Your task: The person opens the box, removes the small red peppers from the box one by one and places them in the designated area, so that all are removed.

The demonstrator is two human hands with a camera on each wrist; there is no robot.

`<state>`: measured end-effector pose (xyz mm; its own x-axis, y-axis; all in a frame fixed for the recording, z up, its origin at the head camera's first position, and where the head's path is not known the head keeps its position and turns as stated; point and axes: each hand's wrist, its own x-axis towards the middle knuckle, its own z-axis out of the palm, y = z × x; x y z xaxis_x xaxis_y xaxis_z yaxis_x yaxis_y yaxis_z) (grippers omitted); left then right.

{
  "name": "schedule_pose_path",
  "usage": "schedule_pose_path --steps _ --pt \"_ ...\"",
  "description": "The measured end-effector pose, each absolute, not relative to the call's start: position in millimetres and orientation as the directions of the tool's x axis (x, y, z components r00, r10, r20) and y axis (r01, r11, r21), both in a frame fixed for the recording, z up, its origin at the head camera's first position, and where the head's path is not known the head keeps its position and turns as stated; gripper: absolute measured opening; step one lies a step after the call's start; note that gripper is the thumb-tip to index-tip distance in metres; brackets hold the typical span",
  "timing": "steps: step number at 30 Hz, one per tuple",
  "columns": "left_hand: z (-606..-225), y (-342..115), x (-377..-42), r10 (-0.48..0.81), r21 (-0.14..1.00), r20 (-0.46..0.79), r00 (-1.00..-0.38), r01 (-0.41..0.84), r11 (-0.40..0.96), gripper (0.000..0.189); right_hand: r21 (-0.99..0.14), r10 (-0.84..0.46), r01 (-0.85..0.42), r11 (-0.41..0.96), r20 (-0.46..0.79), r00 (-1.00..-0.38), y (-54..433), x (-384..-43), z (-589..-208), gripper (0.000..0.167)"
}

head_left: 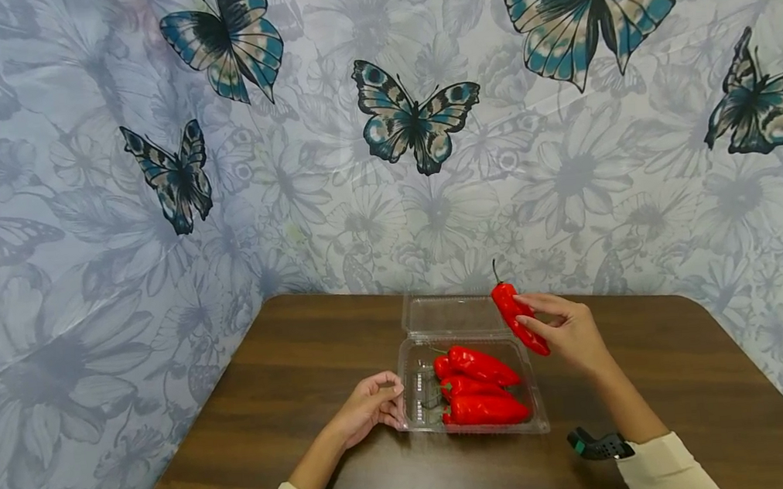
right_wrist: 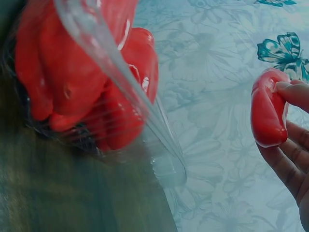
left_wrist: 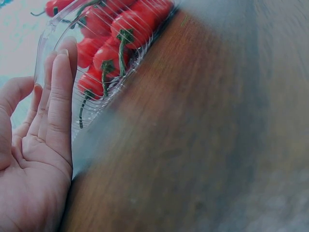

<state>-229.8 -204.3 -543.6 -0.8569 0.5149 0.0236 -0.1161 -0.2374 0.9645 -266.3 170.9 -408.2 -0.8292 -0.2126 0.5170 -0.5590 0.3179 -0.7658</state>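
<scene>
My right hand (head_left: 572, 331) pinches a long red pepper (head_left: 515, 313) between thumb and fingers, raised by the right rear corner of a clear plastic clamshell container (head_left: 423, 424). The pepper's thin dark stem points up; in the right wrist view its smooth red end (right_wrist: 268, 113) shows. At the container's left side, my left hand (head_left: 371, 409) holds the rim by thumb and fingers. Several red peppers (head_left: 486, 407) lie inside the container, toward its right. Their green stems (left_wrist: 121, 55) show through the ribbed wall in the left wrist view.
The container's hinged lid (head_left: 449, 313) lies folded back behind it. Everything stands on a dark brown wooden table (head_left: 315, 329). Close behind the table is a wall covering (head_left: 334, 226) printed with butterflies and flowers. Black bands (head_left: 598, 444) sit at both wrists.
</scene>
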Motion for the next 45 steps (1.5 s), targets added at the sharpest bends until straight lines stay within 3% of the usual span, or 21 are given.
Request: schedule_pose_path --steps 10,17,25,45 --pt "-543 -204 -232 0.514 0.965 0.02 -0.858 -0.118 -0.233 0.008 -0.766 -0.188 -0.568 0.301 0.537 -0.823 186 -275 -408 0.032" --pt "-542 -204 -231 0.522 0.964 0.016 -0.853 -0.125 -0.233 0.009 -0.804 -0.144 -0.506 0.312 0.487 -0.862 205 -297 -439 0.034" --pt "-542 -204 -230 0.518 0.963 0.012 -0.855 -0.129 -0.236 0.008 -0.824 -0.125 -0.484 0.294 0.469 -0.874 212 -301 -443 0.037" --pt "-543 -205 -232 0.521 0.962 0.009 -0.854 -0.135 -0.238 0.008 -0.821 -0.049 -0.382 0.424 0.401 -0.915 231 -310 -452 0.041"
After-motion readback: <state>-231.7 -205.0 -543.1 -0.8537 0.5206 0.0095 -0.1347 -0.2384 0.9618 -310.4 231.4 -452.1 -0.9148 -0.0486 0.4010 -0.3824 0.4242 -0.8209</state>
